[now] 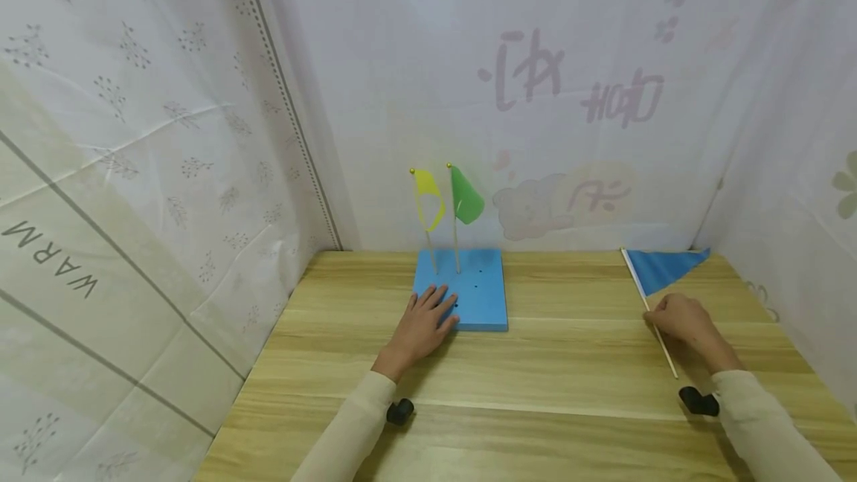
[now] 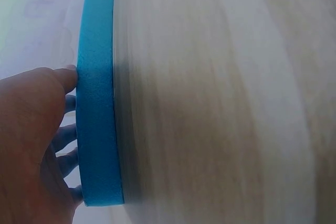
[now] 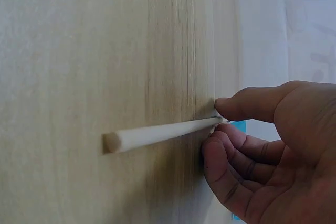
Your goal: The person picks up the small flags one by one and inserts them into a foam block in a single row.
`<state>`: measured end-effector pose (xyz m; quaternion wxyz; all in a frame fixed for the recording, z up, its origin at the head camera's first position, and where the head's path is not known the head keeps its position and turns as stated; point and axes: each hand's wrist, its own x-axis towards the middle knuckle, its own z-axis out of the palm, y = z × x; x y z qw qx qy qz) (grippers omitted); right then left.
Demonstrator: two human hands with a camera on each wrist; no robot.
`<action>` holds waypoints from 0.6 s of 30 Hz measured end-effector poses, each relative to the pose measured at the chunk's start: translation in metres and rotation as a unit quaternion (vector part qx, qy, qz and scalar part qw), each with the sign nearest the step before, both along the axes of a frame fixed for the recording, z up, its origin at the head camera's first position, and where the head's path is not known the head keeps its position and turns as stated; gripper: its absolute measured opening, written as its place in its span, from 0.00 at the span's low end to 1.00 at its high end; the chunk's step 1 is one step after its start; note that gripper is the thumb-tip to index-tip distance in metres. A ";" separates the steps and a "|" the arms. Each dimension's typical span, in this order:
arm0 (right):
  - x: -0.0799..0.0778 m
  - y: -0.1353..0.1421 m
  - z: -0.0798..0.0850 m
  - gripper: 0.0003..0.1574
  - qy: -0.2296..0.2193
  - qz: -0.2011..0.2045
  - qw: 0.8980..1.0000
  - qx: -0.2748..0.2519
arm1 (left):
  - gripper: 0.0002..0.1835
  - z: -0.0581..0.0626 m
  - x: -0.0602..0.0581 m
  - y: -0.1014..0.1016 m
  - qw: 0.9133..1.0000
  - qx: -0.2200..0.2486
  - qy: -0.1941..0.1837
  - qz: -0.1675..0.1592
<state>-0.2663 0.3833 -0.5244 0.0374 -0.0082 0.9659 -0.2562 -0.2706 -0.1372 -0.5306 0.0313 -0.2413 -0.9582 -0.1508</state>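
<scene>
A blue foam block (image 1: 487, 305) lies flat near the back of the table. My left hand (image 1: 420, 327) rests on its front left part, fingers spread, and the block's front edge (image 2: 97, 103) shows in the left wrist view. Two small flags stand upright in the block, one yellow (image 1: 426, 182) and one green (image 1: 467, 201). Several small dark holes dot its top. Far to the right, my right hand (image 1: 686, 324) pinches the thin wooden stick (image 3: 163, 134) of a blue triangular flag (image 1: 663, 270) between thumb and fingers. The stick's lower end points toward me, low over the table.
The wood-grain table (image 1: 535, 407) reaches back to a pale printed curtain (image 1: 428, 58). More curtain (image 1: 134, 169) hangs along the left side and the right side. A black wrist piece (image 1: 400, 412) sits by the left sleeve, and another black piece (image 1: 698, 401) by the right sleeve.
</scene>
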 end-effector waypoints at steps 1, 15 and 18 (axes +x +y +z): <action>-0.002 0.001 -0.003 0.29 0.003 0.003 1.000 0.001 | 0.31 0.000 0.000 0.000 1.000 0.001 -0.002 0.001; -0.012 0.006 -0.014 0.25 0.000 -0.040 0.999 0.015 | 0.31 -0.002 -0.001 0.000 1.000 -0.009 -0.002 0.000; -0.009 0.003 -0.008 0.24 -0.006 -0.038 0.999 0.011 | 0.31 -0.001 -0.001 0.000 1.000 -0.008 0.000 0.000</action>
